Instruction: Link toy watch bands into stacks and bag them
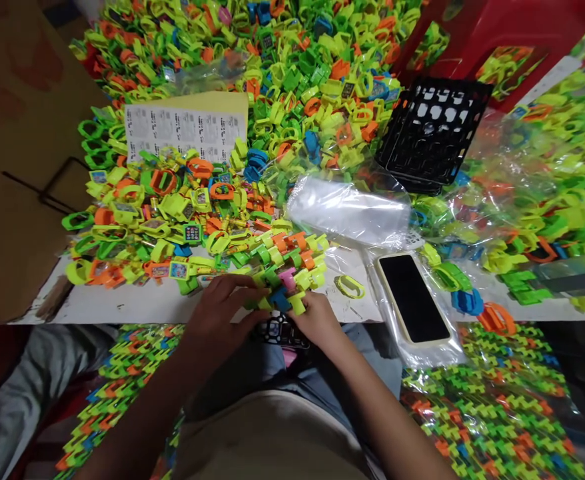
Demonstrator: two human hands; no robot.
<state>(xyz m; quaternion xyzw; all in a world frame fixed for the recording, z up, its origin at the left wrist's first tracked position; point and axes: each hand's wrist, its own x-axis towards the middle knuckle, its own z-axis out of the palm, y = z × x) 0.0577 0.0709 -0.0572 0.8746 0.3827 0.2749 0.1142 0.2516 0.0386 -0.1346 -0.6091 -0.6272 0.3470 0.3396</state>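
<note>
Close to my lap, at the table's front edge, both hands are at a black lattice tray (285, 330) packed with colourful plastic toy watches (292, 263). My left hand (225, 310) lies along the tray's left side, fingers curved against the nearest pieces. From the right, my right hand (315, 317) grips the tray's near edge, its fingertips hidden behind yellow and blue pieces. A single yellow-green watch band (350, 287) lies on the white table (137, 305) to the right of the tray.
Loose watches (292, 80) heap across the table. A label sheet (187, 127), clear bags (350, 210), stacked black trays (435, 130), a red chair (502, 33) and a phone (412, 297) are around. Cardboard (17, 167) stands left; filled bags (492, 413) lie below the edge.
</note>
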